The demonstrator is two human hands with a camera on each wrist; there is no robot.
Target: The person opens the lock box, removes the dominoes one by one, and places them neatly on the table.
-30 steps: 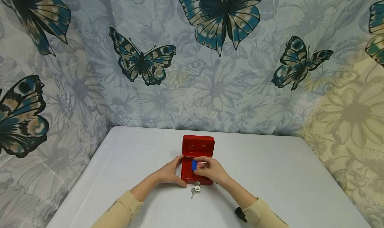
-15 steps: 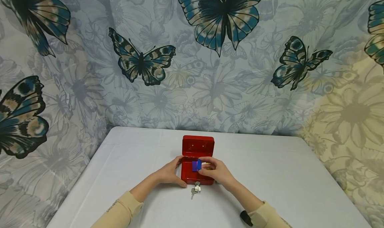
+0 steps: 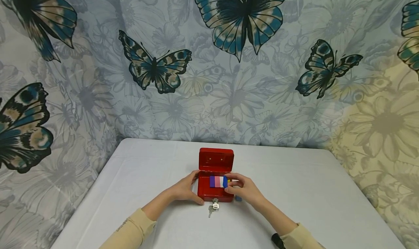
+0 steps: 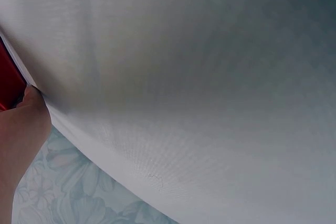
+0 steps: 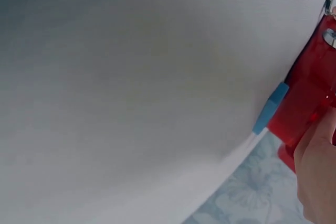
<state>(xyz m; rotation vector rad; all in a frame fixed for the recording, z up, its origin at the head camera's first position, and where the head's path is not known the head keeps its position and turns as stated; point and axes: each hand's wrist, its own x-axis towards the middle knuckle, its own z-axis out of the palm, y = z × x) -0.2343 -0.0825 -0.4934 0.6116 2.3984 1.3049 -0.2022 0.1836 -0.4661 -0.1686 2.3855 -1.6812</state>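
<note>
The biggest thing is the wall [image 3: 235, 110], pale and covered with gray flowers and blue and tan butterflies [image 3: 155, 67]. In front of it is a white table [image 3: 157, 161].

The red box [image 3: 203, 185] sits on the table with its lid [image 3: 216, 159] up at the back. Two light yellow sleeves [image 3: 129, 230] come in from the bottom.

The left hand [image 3: 184, 188] holds the left side of the box. Its fingers reach the back corner and its thumb is at the front corner, so it is spread wide. The right hand [image 3: 245, 189] is over the right side of the box. Its thumb and fingers are bent with a small gap, and they pinch a blue block [image 3: 225, 182].

That block is in the box, next to a row of purple [image 3: 212, 181], pink [image 3: 217, 181] and white [image 3: 221, 181] blocks. A bit of yellow shows by the fingers.

A black thing [image 3: 277, 240] is by the right sleeve. A flat blue piece [image 5: 270, 108] is just beside the box, on its right. A silver lock [image 3: 215, 205] is at the front, with tiny keys [image 3: 211, 209].
</note>
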